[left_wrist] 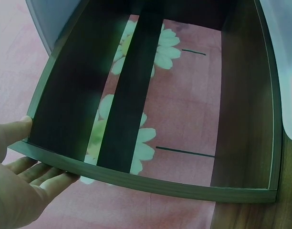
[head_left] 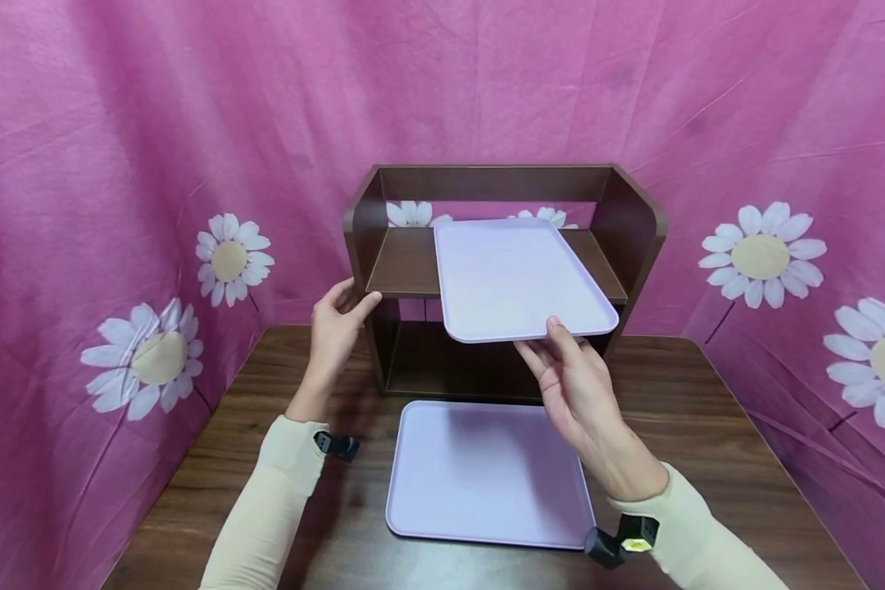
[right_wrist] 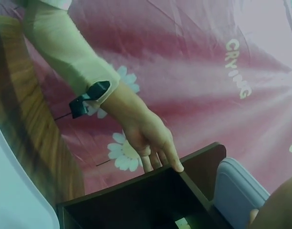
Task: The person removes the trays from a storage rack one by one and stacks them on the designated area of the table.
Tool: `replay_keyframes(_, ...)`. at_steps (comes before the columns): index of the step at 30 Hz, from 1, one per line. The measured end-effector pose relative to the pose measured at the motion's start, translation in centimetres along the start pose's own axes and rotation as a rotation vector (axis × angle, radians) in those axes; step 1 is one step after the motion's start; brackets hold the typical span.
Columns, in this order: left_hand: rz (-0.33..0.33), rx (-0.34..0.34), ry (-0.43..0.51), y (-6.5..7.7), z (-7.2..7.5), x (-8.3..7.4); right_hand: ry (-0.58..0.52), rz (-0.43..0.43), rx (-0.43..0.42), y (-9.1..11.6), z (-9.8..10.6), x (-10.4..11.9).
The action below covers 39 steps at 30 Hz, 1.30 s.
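My right hand [head_left: 577,385] pinches the near edge of a pale lilac tray [head_left: 519,279], thumb on top and fingers beneath. The tray overlaps the upper level of a dark brown two-level wooden shelf [head_left: 497,182], its near end sticking out past the front. My left hand [head_left: 335,324] grips the shelf's left side panel near the middle board. In the left wrist view the thumb lies on one side of the panel [left_wrist: 151,186], and the fingers on the other. A second lilac tray [head_left: 490,479] lies flat on the table before the shelf.
The shelf stands at the back of a brown wood-grain table [head_left: 265,393]. Pink curtains [head_left: 265,123] with white daisies hang behind it and at both sides. The lower compartment [head_left: 457,360] opens toward me. Dark wrist devices [head_left: 337,445] sit on both sleeves.
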State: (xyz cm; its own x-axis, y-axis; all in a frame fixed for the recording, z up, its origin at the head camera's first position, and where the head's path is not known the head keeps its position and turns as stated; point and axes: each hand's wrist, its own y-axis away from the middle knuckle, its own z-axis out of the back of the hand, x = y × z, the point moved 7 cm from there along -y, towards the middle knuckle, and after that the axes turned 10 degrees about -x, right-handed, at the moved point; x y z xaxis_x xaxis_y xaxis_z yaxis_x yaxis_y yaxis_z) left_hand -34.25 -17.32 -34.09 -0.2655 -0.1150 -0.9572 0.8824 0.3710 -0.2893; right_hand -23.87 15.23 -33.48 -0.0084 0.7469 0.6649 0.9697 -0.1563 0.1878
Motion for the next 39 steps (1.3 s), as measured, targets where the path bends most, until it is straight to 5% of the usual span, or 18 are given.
replay_keyframes(7,0.003,0.002,0.001,0.0,-0.1,0.1,-0.021,0.057,-0.121,0.1,0.7,0.4)
replay_keyframes(39,-0.001,-0.003,0.009,0.0,0.0,0.0,-0.065,0.153,-0.094,0.5,1.4,2.5)
